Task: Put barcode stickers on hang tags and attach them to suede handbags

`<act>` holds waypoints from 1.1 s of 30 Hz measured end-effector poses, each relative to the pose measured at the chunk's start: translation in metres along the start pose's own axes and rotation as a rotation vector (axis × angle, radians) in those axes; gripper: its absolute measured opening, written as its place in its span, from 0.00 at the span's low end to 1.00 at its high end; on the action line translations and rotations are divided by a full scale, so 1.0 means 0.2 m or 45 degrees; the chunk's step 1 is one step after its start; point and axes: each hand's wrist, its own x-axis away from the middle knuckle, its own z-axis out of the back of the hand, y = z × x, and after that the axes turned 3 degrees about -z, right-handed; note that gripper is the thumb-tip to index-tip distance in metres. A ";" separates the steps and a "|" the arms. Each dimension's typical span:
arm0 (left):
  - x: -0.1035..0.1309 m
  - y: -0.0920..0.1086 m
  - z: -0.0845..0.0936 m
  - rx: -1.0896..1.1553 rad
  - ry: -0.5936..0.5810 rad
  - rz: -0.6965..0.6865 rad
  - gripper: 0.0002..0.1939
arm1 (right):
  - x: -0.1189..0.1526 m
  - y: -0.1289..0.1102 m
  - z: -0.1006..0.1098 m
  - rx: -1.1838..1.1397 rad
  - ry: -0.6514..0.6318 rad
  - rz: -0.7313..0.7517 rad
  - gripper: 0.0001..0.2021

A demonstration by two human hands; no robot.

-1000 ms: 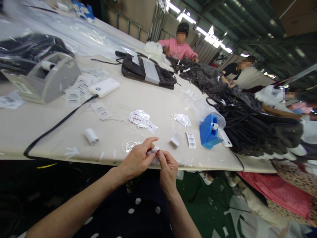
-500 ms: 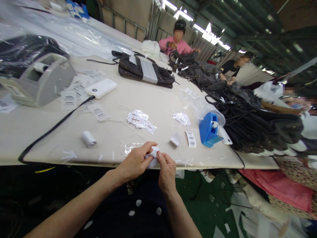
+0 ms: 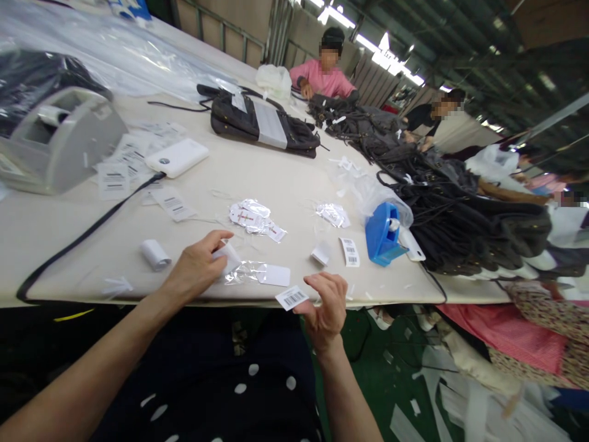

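Barcode label [image 3: 292, 298] touches right hand [image 3: 327, 307]; text seemingly unreadable.

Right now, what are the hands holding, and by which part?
The left hand holds curled white paper by its left end; a barcode label's right end is at the right hand's thumb, fingers spread.

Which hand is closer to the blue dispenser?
Right. The right hand is left of the blue dispenser, at the table edge; the left hand is much farther left.

Navy clothing [image 3: 221, 380]; scattered white dots; bare forearms.
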 end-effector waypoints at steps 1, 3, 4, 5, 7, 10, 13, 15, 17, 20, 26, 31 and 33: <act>-0.01 -0.02 0.01 -0.127 0.011 0.008 0.23 | -0.01 0.00 0.02 0.067 0.000 0.077 0.19; -0.01 -0.02 0.03 -0.382 0.070 -0.066 0.23 | -0.04 -0.01 0.04 0.145 0.001 0.160 0.18; -0.01 -0.01 0.03 -0.487 0.127 -0.136 0.23 | -0.04 -0.02 0.04 0.162 -0.002 0.180 0.18; 0.01 0.02 0.03 -0.555 0.200 -0.208 0.23 | -0.05 -0.03 0.05 0.167 -0.005 0.193 0.18; 0.06 0.08 0.03 -0.495 0.277 -0.298 0.20 | -0.05 -0.04 0.04 0.158 -0.006 0.212 0.18; 0.15 0.20 0.00 0.121 -0.127 -0.196 0.12 | -0.06 -0.07 0.04 0.146 -0.010 0.232 0.18; 0.24 0.28 -0.03 0.840 -0.625 0.105 0.13 | -0.07 -0.08 0.04 0.151 -0.025 0.265 0.16; 0.27 0.31 -0.05 1.111 -0.716 0.250 0.14 | -0.08 -0.07 0.04 0.138 -0.041 0.280 0.16; 0.27 0.32 -0.06 1.218 -0.711 0.314 0.14 | -0.07 -0.06 0.04 0.072 -0.054 0.259 0.18; 0.25 0.32 -0.07 1.272 -0.694 0.350 0.11 | -0.05 -0.05 0.01 -0.222 -0.125 0.058 0.22; 0.24 0.34 -0.10 1.345 -0.815 0.342 0.09 | 0.06 -0.08 -0.09 -0.970 -0.357 -0.775 0.28; 0.25 0.34 -0.10 1.360 -0.833 0.352 0.07 | 0.10 -0.09 -0.14 -1.256 -0.409 -1.050 0.32; 0.25 0.33 -0.10 1.356 -0.828 0.354 0.07 | 0.10 -0.09 -0.14 -1.280 -0.417 -1.065 0.32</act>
